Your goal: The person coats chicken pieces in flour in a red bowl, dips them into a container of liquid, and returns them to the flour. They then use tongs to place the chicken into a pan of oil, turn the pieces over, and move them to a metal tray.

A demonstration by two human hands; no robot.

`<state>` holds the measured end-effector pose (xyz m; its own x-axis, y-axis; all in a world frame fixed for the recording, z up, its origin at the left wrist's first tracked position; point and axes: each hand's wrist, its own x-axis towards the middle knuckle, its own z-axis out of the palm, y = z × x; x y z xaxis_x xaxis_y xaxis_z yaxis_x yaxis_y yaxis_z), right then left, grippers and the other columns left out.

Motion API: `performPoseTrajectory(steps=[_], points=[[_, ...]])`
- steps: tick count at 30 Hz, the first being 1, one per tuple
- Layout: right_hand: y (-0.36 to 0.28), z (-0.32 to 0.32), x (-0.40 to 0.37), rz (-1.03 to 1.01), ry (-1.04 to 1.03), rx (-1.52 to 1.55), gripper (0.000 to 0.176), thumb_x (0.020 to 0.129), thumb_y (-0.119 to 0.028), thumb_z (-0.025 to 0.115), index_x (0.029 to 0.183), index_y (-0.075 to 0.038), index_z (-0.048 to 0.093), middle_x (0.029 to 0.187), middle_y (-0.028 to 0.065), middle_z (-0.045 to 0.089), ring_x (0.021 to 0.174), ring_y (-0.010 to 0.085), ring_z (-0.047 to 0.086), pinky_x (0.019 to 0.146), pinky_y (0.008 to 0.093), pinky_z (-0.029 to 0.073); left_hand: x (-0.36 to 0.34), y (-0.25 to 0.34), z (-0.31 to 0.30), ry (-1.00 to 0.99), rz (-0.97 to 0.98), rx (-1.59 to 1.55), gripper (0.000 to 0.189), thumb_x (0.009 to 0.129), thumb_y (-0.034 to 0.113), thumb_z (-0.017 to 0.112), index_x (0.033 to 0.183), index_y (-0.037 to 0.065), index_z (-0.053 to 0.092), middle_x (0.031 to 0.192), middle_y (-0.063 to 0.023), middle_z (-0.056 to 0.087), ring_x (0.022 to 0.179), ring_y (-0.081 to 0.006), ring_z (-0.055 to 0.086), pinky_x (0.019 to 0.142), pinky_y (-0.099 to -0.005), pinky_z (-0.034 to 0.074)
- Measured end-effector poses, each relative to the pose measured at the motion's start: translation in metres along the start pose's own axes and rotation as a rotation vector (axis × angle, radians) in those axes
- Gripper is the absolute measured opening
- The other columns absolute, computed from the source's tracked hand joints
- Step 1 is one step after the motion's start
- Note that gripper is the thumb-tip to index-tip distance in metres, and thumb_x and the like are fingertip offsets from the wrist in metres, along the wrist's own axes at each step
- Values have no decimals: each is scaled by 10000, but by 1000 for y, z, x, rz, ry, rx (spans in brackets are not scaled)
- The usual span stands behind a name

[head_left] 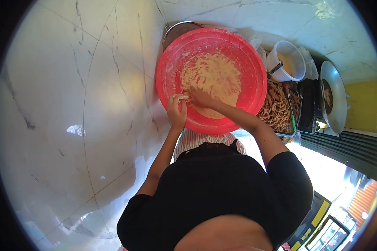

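Note:
A large red plastic basin [253, 62] stands in front of me, its inside dusted with flour. A wide patch of pale yellowish, crumbly flour [215, 79] covers its bottom. My right hand [200, 98] reaches into the basin at the flour's near left edge; its fingers are blurred and partly hidden. At the left near rim is my left hand [177, 109], thumb and fingers curled towards each other. Pale flour coats its fingertips, and what lies between them is too small to name. Both hands are close together, almost touching.
Right of the basin, a tray of brown fried strips [276, 106] holds green-handled tongs [292, 119]. Behind it stands a white bucket [285, 62] with yellowish liquid. A metal wok [335, 98] is farther right. Tiled walls [92, 83] border the left and back.

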<state>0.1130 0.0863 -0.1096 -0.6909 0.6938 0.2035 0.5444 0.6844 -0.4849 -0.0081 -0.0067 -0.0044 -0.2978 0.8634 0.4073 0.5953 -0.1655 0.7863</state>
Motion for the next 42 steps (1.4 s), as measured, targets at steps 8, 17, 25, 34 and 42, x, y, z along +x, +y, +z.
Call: performPoseTrajectory(steps=[8, 17, 25, 34, 42], points=[[56, -25, -52, -203, -591, 356, 309, 828, -198, 482, 1120, -114, 540, 1015, 136, 582, 961, 288, 554, 830, 371, 426, -3, 5, 3, -5, -17, -9, 131, 770, -7, 514, 858, 46, 594, 897, -103, 565, 886, -260, 546, 790, -343, 424], [16, -36, -87, 156, -795, 137, 507, 797, -258, 551, 1222, -31, 395, 1063, 212, 537, 995, 321, 532, 834, 408, 419, -3, 7, 4, 24, -54, -59, 147, 780, -6, 515, 890, 46, 597, 906, -100, 563, 875, -247, 545, 765, -327, 436], [13, -87, -20, 460, -1052, 526, 483, 681, -222, 616, 1111, -26, 519, 811, 99, 582, 714, 185, 570, 559, 319, 479, -2, 5, 3, 33, -78, -73, 144, 784, 4, 514, 901, 35, 591, 902, -110, 558, 862, -252, 545, 743, -321, 438], [126, -42, -37, 175, -656, 3, 674, 719, -295, 592, 1310, -103, 331, 1103, 181, 510, 992, 266, 521, 685, 399, 493, -2, 3, 4, 12, -54, -44, 143, 768, -7, 507, 877, 29, 591, 893, -117, 559, 874, -267, 543, 780, -345, 422], [11, -46, -71, 633, -850, -356, 916, 764, -431, 572, 1392, -73, 9, 1367, 313, 152, 1209, 511, 252, 873, 654, 302, -2, 2, 7, 20, -55, -38, 140, 770, 2, 510, 873, 37, 599, 890, -109, 561, 885, -262, 542, 781, -343, 424]])
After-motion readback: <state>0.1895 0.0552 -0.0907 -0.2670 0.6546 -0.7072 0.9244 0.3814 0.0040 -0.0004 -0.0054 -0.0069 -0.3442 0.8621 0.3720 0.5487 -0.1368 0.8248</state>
